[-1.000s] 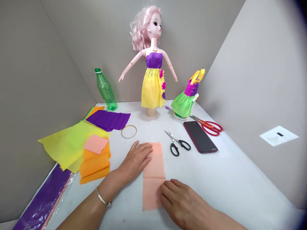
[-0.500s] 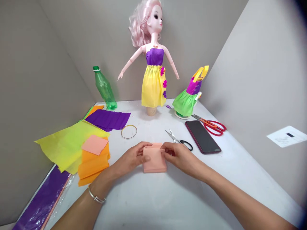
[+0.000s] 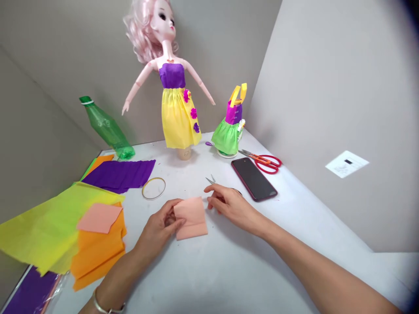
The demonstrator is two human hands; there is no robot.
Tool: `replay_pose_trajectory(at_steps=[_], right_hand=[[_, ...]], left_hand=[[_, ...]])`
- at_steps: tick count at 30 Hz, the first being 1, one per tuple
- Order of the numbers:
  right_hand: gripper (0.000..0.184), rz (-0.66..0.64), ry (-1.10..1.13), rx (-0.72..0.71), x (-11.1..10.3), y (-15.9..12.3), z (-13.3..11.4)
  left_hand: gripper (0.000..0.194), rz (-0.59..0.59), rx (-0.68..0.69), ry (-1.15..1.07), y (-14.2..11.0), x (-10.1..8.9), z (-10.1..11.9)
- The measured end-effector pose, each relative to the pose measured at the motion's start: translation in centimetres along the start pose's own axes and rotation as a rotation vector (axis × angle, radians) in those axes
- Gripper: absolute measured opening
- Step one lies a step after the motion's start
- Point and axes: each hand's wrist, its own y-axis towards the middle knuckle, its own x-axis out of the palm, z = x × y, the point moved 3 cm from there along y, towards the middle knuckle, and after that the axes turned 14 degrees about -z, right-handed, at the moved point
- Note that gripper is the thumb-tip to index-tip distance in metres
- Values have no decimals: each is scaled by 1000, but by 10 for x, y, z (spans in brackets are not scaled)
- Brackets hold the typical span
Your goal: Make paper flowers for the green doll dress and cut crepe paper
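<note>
My left hand [image 3: 165, 222] pinches the left edge of a folded piece of peach crepe paper [image 3: 193, 216], thumb on top, just above the white table. To the right of the paper, not touching it, is my right hand [image 3: 227, 203]. Its fingers are loosely curled and apart, and nothing shows between them. Small scissors [image 3: 211, 180] with black handles lie just beyond that hand, which partly covers them. A second peach piece [image 3: 100, 218] rests at the left on orange crepe paper [image 3: 98, 257].
Around the table stand a doll [image 3: 173, 109] in purple and yellow, a green bottle [image 3: 108, 128] and a small green dress [image 3: 225, 135]. A phone [image 3: 253, 179], red-handled scissors [image 3: 265, 162], a bangle [image 3: 143, 188], purple paper [image 3: 121, 174] and yellow paper [image 3: 49, 218] lie about.
My right hand has let go of the peach paper and moved away to the right, over the small scissors. The left hand still holds the paper, now slightly turned. The view has swung right.
</note>
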Motion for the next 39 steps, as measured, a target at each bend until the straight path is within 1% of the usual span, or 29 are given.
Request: replay_pose_trajectory(at_steps=[2, 4, 11, 15, 18, 21, 23, 25, 26, 28, 30, 31, 33, 34, 35, 37, 39], right_hand=[[25, 33, -41, 0, -4, -2, 0], [24, 54, -71, -5, -7, -3, 0], [22, 68, -129, -9, -9, -5, 6], [22, 80, -154, 3, -14, -6, 7], [21, 115, -229, 40, -20, -6, 7], [20, 154, -322, 85, -27, -7, 7], [20, 166, -356, 85, -29, -6, 9], [19, 162, -369, 55, -28, -4, 11], [18, 154, -369, 33, -27, -2, 11], [16, 126, -369, -12, -21, 3, 11], [17, 81, -383, -55, -13, 11, 6], [19, 53, -398, -76, -8, 16, 3], [23, -30, -437, -105, 3, 27, -5], [25, -75, -457, -107, 8, 32, -9], [25, -113, -475, -99, 13, 37, -12], [26, -156, -494, -64, 19, 45, -15], [25, -163, -484, -30, 21, 51, -14]], left_hand=[[44, 36, -64, 148, -1, -1, 1], [44, 36, -108, 238, -1, 0, 2], [44, 40, -144, 370, -2, -1, 4], [43, 44, -155, 431, -2, -1, 3], [41, 64, -131, 506, -2, 0, 2], [42, 123, -45, 615, -2, 0, 2], [47, 178, 16, 658, -2, -2, 5], [50, 229, 46, 663, -3, -6, 8], [48, 246, 55, 659, -5, -7, 11], [33, 236, 90, 660, -8, -8, 20], [10, 151, 158, 677, -12, -2, 31], [4, 86, 195, 691, -15, 3, 35], [9, -46, 239, 714, -20, 18, 40], [9, -90, 242, 728, -23, 27, 39], [14, -112, 242, 743, -25, 35, 36], [46, -109, 243, 799, -29, 49, 24], [70, -173, 235, 864, -32, 63, 7]])
